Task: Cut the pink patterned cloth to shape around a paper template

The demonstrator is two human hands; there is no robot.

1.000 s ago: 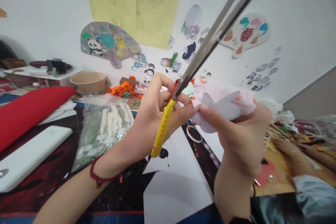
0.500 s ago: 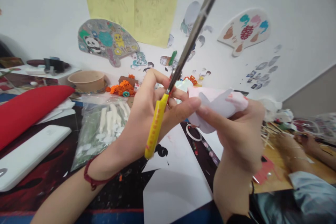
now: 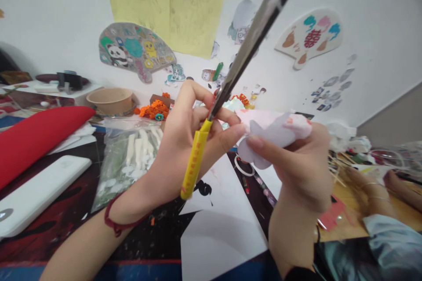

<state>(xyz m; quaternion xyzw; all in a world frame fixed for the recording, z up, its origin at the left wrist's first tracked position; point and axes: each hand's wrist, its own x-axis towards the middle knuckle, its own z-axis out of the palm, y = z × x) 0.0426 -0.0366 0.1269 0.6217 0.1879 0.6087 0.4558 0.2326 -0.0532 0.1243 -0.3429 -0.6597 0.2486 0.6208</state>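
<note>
My left hand (image 3: 187, 145) is closed on a pair of scissors (image 3: 194, 158) with a yellow handle and long metal blades slanting up to the right. Its thumb and a finger pinch close to the left end of the paper piece. My right hand (image 3: 296, 162) grips a cut paper piece (image 3: 272, 134), pale grey-white with a wavy edge, together with a pinkish patterned layer (image 3: 263, 116) behind it. The right thumb presses on the front, while the other fingers are mostly hidden behind. Below both hands lies white paper (image 3: 220, 241) with a black drawing.
A clear bag (image 3: 132, 158) of white and green pieces lies left, by a white phone-like slab (image 3: 42, 193) and a red object (image 3: 39, 136). Behind stand a tan bowl (image 3: 110, 99) and orange flowers (image 3: 154, 109). Another person's arm (image 3: 372, 193) rests at right.
My left thumb has drawn slightly back from my right thumb. The scissors' blades have swung a little to the right at the top. The paper piece stays in my right hand.
</note>
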